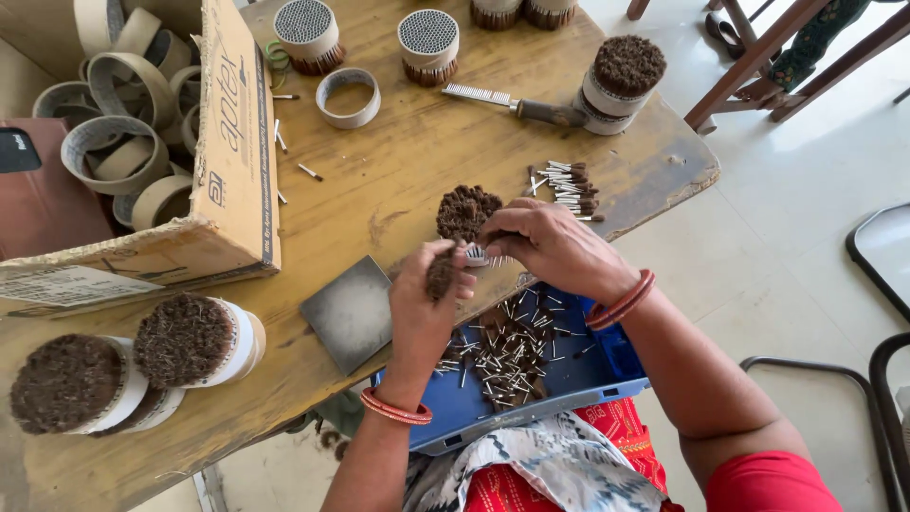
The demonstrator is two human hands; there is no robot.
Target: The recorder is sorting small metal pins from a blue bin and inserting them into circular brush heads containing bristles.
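at frame centre, left hand (428, 289) grips a bundle of sticks (440, 273); right hand (545, 245) pinches a small comb (477, 254) above the blue tray (607, 365).

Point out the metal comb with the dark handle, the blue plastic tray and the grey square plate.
metal comb (517, 104), head view, handle-tooth junction.
blue plastic tray (621, 356), head view, right wall.
grey square plate (349, 313), head view, centre.

Small brown-tipped bundle of thin sticks (439, 275), upright, pinched above blue plastic tray. Short metal comb (477, 254), lying level just beside bundle, teeth toward it, over table edge.
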